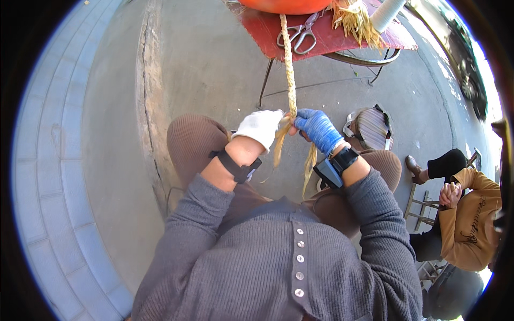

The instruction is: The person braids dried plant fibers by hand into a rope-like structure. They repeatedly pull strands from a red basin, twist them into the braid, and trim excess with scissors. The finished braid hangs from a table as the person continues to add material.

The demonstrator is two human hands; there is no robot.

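A pale braid of dried husk strips (289, 68) hangs taut from beneath an orange rounded object (286, 5) at the top edge. My left hand (259, 126), in a white glove, pinches loose strips at the braid's lower end. On the other side, my right hand (317, 127), in a blue glove that leaves the fingertips bare, grips the braid's end. Loose strips (308, 170) dangle below both hands. Scissors with grey handles (304, 35) lie on a red tabletop (273, 42) behind the braid, and a bundle of dried husks (355, 20) lies to their right.
A white cylindrical spool (387, 15) stands on the table's right part. A round striped stool seat (373, 128) with straps is on the ground beyond my right knee. Another person in a tan top (472, 216) sits at the right. A cracked concrete kerb (150, 108) runs along the left.
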